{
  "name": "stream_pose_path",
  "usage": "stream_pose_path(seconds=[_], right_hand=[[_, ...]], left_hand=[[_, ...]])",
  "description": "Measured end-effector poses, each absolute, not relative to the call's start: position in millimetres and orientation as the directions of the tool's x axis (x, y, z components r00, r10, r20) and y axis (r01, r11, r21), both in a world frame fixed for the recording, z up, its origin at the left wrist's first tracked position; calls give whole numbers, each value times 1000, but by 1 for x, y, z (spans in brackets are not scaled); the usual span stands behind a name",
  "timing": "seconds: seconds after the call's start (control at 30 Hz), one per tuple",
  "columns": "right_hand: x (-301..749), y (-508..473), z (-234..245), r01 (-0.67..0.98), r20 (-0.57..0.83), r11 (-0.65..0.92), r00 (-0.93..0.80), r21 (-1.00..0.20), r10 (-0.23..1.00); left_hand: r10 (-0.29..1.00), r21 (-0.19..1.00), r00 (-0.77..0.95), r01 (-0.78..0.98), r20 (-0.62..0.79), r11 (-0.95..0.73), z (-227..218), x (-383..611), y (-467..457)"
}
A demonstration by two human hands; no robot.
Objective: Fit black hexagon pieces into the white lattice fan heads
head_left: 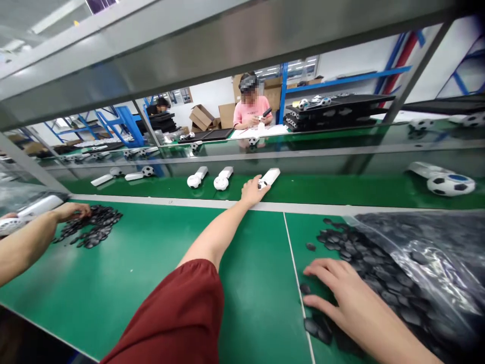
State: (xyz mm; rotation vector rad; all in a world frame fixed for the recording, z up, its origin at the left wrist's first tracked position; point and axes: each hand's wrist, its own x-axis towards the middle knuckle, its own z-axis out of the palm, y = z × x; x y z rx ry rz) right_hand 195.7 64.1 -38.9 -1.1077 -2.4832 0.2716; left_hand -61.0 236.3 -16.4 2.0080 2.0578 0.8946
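My left arm, in a dark red sleeve, reaches out to the green conveyor belt (341, 189). There my left hand (253, 190) closes on the ball end of a white handle-shaped device with a football head (270, 177). My right hand (343, 298) lies flat with its fingers spread on a heap of small black pieces (375, 273) on the green table (159, 268) in front of me.
Two more white football devices (197, 178) (223, 179) lie left of my left hand, another (447, 182) far right. A clear plastic bag (432, 253) covers the black pieces. At left a co-worker's hand (71, 210) touches another black heap (93, 230). A person in pink sits opposite.
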Motion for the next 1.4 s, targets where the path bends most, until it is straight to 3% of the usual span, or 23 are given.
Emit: stream_pose_path(seconds=[0.1,0.2,0.37,0.5,0.67,0.77,0.9,1.07,1.23,1.4], right_hand=[[209,68,-44,714,232,657,-614,-243,754],[213,67,-46,714,189,662,-635,-226,749],[207,64,-40,768,81,584,-586,-263,807],[204,65,-33,789,-28,537,-570,-297,821],[201,62,-23,834,-73,498,-526,-236,847],[198,59,-17,837,-88,498,-527,-225,845],[195,55,-10,857,-89,486,-505,-173,859],[193,51,-6,866,-91,487,-497,-111,863],[193,49,-3,861,-105,485,-502,-153,859],[197,53,3,881,-68,457,-467,-125,882]], left_hand=[[923,414,-179,910,341,23,-22,-80,237],[890,335,-282,928,357,160,-16,-109,234],[913,232,-346,926,214,297,-5,-148,236],[946,152,-264,959,189,237,8,-145,221],[982,7,-95,995,164,95,24,-117,146],[998,-95,8,996,68,-1,28,-105,82],[994,-188,3,982,-111,-24,44,-117,28],[943,-131,-118,988,-310,81,79,-159,62],[983,-86,-127,989,-133,116,79,-179,159],[990,-112,-130,986,-62,123,51,-167,223]])
